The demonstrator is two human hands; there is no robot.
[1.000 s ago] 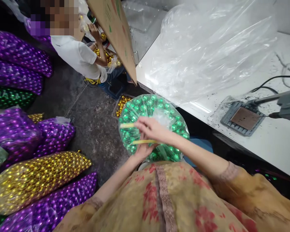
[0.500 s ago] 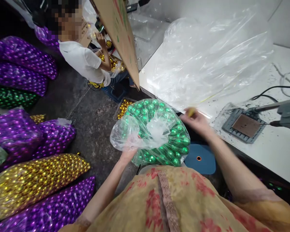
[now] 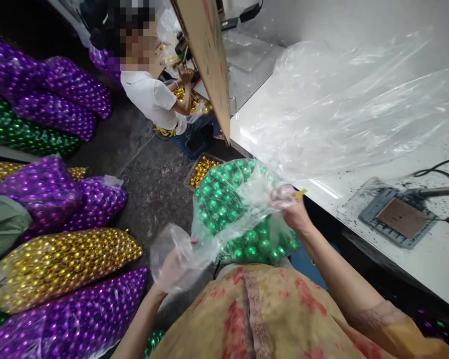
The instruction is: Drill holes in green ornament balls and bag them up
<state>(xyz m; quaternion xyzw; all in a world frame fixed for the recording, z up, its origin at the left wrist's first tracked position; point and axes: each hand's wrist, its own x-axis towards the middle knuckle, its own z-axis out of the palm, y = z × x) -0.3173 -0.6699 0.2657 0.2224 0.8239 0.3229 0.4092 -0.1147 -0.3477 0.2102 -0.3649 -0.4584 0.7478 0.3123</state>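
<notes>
In front of my body stands a clear plastic bag (image 3: 217, 199) full of shiny green balls. My left hand (image 3: 171, 267) is closed on the loose, pulled-out end of the bag, left of the balls; the plastic partly covers the fingers. On the other side, my right hand (image 3: 294, 212) is closed at the bag's gathered plastic. A small yellow strip (image 3: 301, 193) sticks out from its fingers; its kind is not clear. Between both hands the plastic is stretched across the top of the green balls.
Filled bags of purple balls (image 3: 82, 309) and gold balls (image 3: 71, 264) lie at the left. A co-worker (image 3: 149, 99) sits beyond a cardboard panel (image 3: 209, 60). At right, the white table (image 3: 426, 284) bears plastic sheeting (image 3: 351, 109) and a drill-like machine (image 3: 404, 217).
My left hand has moved left and down, drawing the bag's end out. My right hand has come from beyond the bag's right edge onto the gathered plastic. The view has shifted slightly.
</notes>
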